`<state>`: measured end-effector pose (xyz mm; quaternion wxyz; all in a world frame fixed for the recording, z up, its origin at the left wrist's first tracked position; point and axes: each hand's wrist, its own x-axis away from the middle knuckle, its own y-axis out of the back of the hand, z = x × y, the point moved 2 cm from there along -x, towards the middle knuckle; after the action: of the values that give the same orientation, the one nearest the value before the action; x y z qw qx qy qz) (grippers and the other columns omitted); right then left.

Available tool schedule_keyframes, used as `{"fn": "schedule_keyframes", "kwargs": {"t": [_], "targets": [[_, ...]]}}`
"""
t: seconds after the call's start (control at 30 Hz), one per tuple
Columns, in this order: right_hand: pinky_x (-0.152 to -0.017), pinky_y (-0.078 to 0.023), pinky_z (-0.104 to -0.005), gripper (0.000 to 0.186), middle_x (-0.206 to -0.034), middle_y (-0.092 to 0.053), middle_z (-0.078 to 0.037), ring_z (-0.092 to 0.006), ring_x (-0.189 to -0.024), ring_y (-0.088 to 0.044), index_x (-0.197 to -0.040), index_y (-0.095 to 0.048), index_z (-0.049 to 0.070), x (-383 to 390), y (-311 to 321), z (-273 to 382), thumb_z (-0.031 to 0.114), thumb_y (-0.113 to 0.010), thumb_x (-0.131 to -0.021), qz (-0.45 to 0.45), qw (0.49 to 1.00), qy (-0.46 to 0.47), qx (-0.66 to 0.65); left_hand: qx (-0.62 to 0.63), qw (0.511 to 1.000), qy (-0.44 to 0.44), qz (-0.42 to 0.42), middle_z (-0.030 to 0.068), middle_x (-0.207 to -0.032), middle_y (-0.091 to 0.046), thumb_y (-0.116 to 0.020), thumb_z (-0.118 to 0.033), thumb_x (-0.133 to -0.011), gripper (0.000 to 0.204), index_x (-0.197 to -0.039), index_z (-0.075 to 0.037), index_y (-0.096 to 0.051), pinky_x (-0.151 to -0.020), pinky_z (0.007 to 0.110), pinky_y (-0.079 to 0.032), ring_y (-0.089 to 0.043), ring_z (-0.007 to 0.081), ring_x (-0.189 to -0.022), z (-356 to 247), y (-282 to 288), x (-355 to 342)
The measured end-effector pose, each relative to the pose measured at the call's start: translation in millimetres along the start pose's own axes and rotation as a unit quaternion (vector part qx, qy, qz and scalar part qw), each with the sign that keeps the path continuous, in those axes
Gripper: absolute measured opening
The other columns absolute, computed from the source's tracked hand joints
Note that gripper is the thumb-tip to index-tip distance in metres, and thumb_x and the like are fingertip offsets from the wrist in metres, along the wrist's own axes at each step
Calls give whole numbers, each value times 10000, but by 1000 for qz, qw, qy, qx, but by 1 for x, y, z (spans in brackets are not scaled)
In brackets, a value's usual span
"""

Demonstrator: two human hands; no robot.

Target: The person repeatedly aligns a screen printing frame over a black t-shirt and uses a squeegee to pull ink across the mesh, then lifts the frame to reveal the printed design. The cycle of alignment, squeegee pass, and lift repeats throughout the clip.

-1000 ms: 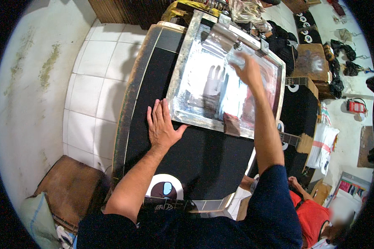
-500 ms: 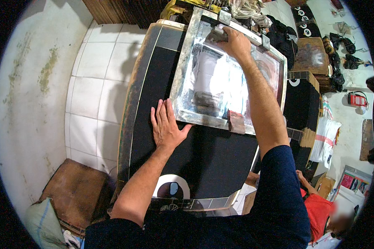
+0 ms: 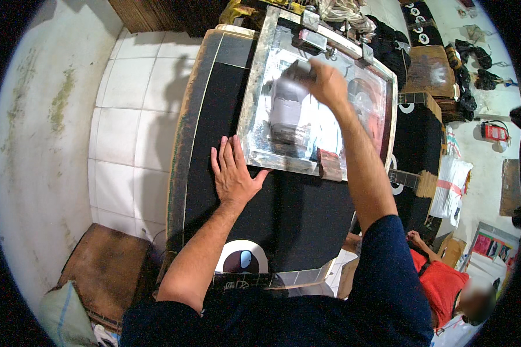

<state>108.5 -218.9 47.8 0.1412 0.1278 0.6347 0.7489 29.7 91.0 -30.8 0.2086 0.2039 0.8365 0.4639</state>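
Note:
A metal-framed printing screen [image 3: 255, 92] lies on a long table covered in black cloth [image 3: 295, 214]. My left hand [image 3: 233, 170] rests flat on the cloth with fingers together, its thumb against the frame's near left corner. My right hand [image 3: 328, 84] reaches over the far part of the mesh and is closed on a dark tool [image 3: 298, 70], blurred by motion. A grey smeared patch [image 3: 286, 113] shows on the mesh below that hand. A small brown block [image 3: 330, 164] sits on the frame's near rail.
A white round print [image 3: 242, 260] lies on the cloth at the near edge. A person in a red shirt [image 3: 440, 280] sits low at the right. Black garments [image 3: 422, 23] are piled at the back right. A brown wooden bench [image 3: 104, 272] stands on white tiles at the left.
My right hand has swept from the screen's far right corner leftward along the far part of the mesh. My left hand has stayed flat at the near left corner.

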Motion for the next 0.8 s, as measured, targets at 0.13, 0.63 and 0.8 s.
{"fn": "schedule_keyframes", "kwargs": {"t": [0.13, 0.63, 0.8], "targets": [[-808, -553, -512, 495, -1036, -751, -171, -395, -982, -711, -1263, -666, 137, -58, -8, -15, 267, -827, -813, -103, 993, 26, 47, -1, 1000, -1, 0, 266, -1550, -371, -857, -553, -733, 1223, -1569, 79, -228, -1246, 582, -195, -325, 373, -1503, 0, -1, 0], [-829, -438, -433, 260, -974, -631, -70, -275, -991, -626, -1029, -580, 97, 103, -15, 44, 22, -700, -810, -125, 988, 78, 38, 110, 994, 2, -25, 305, -1634, -261, -912, -407, -720, 1277, -1606, 58, -118, -1286, 553, -124, -211, 422, -1556, 7, -5, -3], [-901, -417, -468, 392, -1057, -692, -53, -266, -1073, -616, -1137, -673, 138, 110, -14, 43, 141, -831, -777, -124, 989, 75, 35, 173, 982, -43, -68, 278, -1581, -373, -931, -285, -727, 1189, -1613, -32, -180, -1239, 540, -302, -391, 429, -1473, 17, -14, -2]]}}
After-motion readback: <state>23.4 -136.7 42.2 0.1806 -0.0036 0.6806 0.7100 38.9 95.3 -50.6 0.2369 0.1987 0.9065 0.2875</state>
